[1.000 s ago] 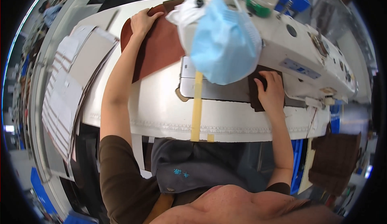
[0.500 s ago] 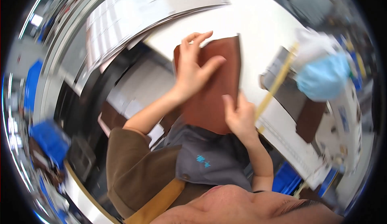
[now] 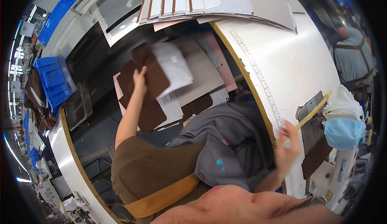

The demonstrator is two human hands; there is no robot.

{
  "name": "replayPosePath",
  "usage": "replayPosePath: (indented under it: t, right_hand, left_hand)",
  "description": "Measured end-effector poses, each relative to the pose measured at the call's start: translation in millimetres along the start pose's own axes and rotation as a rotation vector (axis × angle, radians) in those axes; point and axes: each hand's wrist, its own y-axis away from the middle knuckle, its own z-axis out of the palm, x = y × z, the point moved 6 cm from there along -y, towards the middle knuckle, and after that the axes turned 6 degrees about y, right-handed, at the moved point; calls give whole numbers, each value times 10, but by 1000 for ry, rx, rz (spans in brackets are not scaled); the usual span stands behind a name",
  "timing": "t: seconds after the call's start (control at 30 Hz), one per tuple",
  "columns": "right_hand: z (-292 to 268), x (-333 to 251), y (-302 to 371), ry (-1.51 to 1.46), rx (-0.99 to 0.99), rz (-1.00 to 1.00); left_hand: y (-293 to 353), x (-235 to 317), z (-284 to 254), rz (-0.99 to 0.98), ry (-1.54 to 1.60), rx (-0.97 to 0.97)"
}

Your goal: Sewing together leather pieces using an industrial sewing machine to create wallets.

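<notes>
My left hand [image 3: 140,80] has hold of a brown leather-like panel [image 3: 156,77] by its left edge, thumb on top. A blurred white sheet [image 3: 173,64] adjoins the panel; I cannot tell whether they are joined. Beneath lie more brown panels [image 3: 150,113], a grey board [image 3: 201,77] and a pink sheet [image 3: 229,79], on a low dark surface left of the white table [image 3: 298,58]. My right hand [image 3: 287,145] is raised over the table's near edge, close to the printed ruler strip [image 3: 258,72]. Motion smears its fingers, and nothing shows clearly in them.
Stacked white and grey panels [image 3: 229,2] with brown strips cover the table's far end. A sewing machine [image 3: 338,171] at right has a blue face mask [image 3: 344,133] and white cloth on it. Blue bins [image 3: 54,81] stand at left. Another person [image 3: 354,54] sits at far right.
The reddish-brown piece held before me is gone from my hands. My left hand has moved left and down to the stacked panels. My right hand has moved right; the view has turned left.
</notes>
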Motion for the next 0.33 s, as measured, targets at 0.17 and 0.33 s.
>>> replayPosePath:
  t: [0.17,0.33]
  right_hand:
    - [-1351,1936,707,358,333,459]
    - [-1545,2631,1031,529,39,610]
  left_hand:
    - [-1288,-397,-1286,61,-321,-35]
    - [-1306,-653,-933,-128,-1126,424]
